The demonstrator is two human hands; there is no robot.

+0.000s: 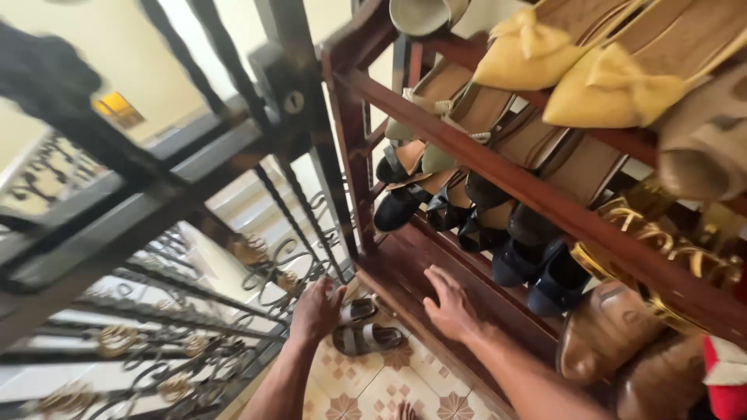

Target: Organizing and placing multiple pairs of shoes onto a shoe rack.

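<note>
My left hand (315, 309) reaches down toward the floor by the iron gate, fingers spread, just above a pair of grey-brown sandals (366, 334) lying on the patterned tiles. It holds nothing. My right hand (450, 305) rests flat with fingers apart on the lowest shelf board (412, 257) of a dark red wooden shoe rack (498, 175). Black and navy shoes (537, 276) stand on that shelf just right of the hand.
A black wrought-iron gate (194, 233) with scrollwork and a lock fills the left. The rack's upper shelves hold yellow bow shoes (576, 70), beige pumps, gold sandals (661, 233) and brown leather shoes (607, 330). Patterned floor tiles (381, 389) lie below.
</note>
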